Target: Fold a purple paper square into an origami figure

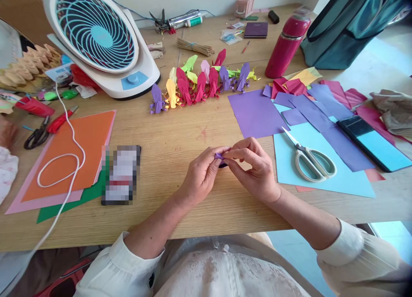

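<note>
A small folded piece of purple paper [219, 156] is pinched between both hands above the front of the table. My left hand [202, 171] grips it from the left with thumb and forefinger. My right hand [255, 168] pinches its right side with the fingertips. Most of the paper is hidden by the fingers. Beyond the hands stand folded paper figures in several colours, among them a yellow one [171, 93] and a purple one [157, 98]. A flat purple sheet [257, 113] lies just past my right hand.
White-handled scissors [310, 159] rest on a light blue sheet [289, 172] at right, near a dark phone [373, 142]. A fan [106, 39], orange paper [64, 159] and a white cable [74, 138] occupy the left. A pink bottle [286, 46] stands behind.
</note>
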### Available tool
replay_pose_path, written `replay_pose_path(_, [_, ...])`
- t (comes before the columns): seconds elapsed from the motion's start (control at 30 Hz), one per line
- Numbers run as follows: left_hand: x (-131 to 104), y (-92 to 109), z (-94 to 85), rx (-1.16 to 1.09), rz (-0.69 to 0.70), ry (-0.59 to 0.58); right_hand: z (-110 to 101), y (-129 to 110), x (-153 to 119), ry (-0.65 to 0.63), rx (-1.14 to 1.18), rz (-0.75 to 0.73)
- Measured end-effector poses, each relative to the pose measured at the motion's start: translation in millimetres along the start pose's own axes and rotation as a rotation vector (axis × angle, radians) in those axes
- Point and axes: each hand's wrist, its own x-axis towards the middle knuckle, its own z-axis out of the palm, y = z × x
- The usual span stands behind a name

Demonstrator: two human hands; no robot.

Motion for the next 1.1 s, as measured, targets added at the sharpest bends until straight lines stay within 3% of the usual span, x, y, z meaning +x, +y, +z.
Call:
replay_pose_path(0.4, [2, -1, -0.4, 0.092, 0.129, 0.014, -2, -4, 4, 0.006, -0.003, 0.034])
replay_pose_path(0.67, [1, 1, -5.8, 0.31, 0.155, 0.195, -1, 4, 0, -0.082, -0.005, 0.1])
replay_pose_path(0.83, [-3, -6, -2.9, 0.366, 0.219, 0.163, 1, 13, -4, -0.102, -0.033, 0.112])
replay_pose_path(1.1, [-13, -13, -1.2, 0.531, 0.32, 0.102, -2, 28, -4, -0.191, -0.198, 0.009])
